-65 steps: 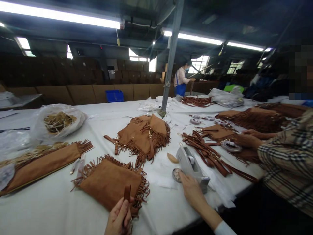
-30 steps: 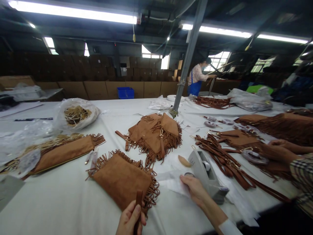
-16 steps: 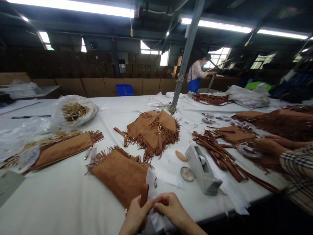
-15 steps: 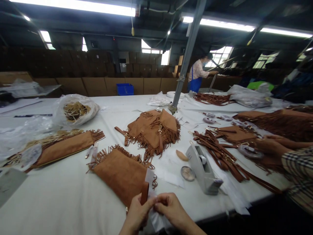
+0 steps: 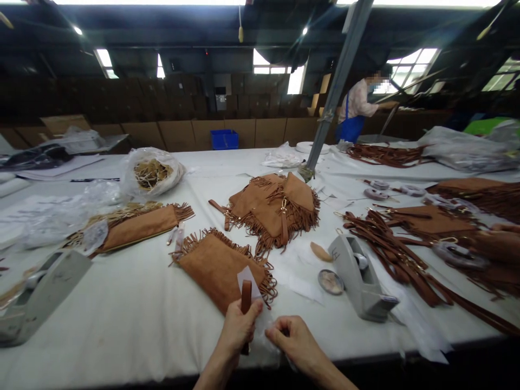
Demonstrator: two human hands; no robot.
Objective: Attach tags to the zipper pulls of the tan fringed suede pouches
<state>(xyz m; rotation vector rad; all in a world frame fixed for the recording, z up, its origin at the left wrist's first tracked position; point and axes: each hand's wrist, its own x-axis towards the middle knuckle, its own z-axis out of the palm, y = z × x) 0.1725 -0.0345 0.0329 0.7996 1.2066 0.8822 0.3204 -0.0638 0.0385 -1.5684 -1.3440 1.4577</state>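
My left hand is closed around a brown leather strap folded into a loop. A thin white sheet rises behind the strap, its lower part hidden by my fingers. To the right, my right hand pinches a thin translucent sheet that stretches between both hands. Whether this is one piece with the white sheet, I cannot tell. Just beyond my left hand, a brown suede bag with fringed edges lies flat on the white-covered table.
Fringed bags are piled mid-table. A grey tape dispenser and round tin stand right, near many straps. Another dispenser is at left. A metal post rises behind; a person stands beyond.
My hands have moved apart, the right one drawing away with the translucent sheet. The strap now stands more upright in my left hand. The view has shifted left and downward.
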